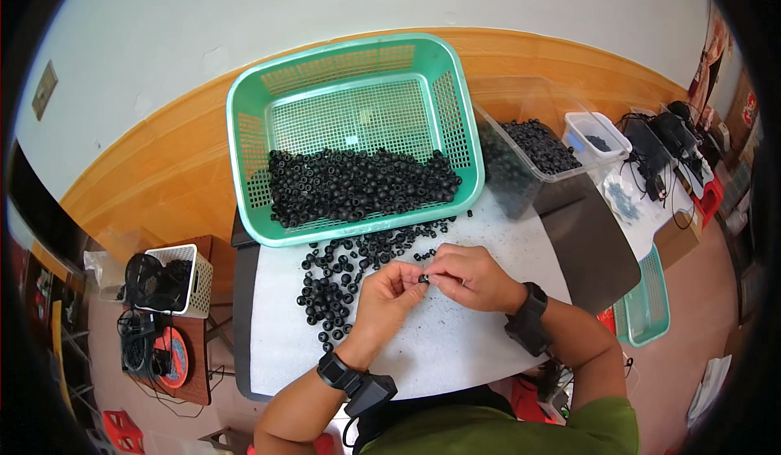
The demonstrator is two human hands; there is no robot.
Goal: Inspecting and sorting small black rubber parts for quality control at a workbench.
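My left hand [389, 296] and my right hand [470, 276] meet over the white table mat [455, 341], both pinching one small black ring-shaped part [423, 278] between their fingertips. A loose scatter of the same black ring parts [342, 280] lies on the mat just left of my hands. Behind them, a green mesh basket [260, 130] holds a heap of black ring parts [358, 185] along its near side. Both wrists wear black bands.
A clear plastic bin [529, 180] with black parts stands right of the basket, and a smaller white tub [598, 134] beyond it. A white basket with black items [167, 280] sits on a low stand at left. Cables and devices [663, 150] lie at far right; another green basket [647, 304] rests below.
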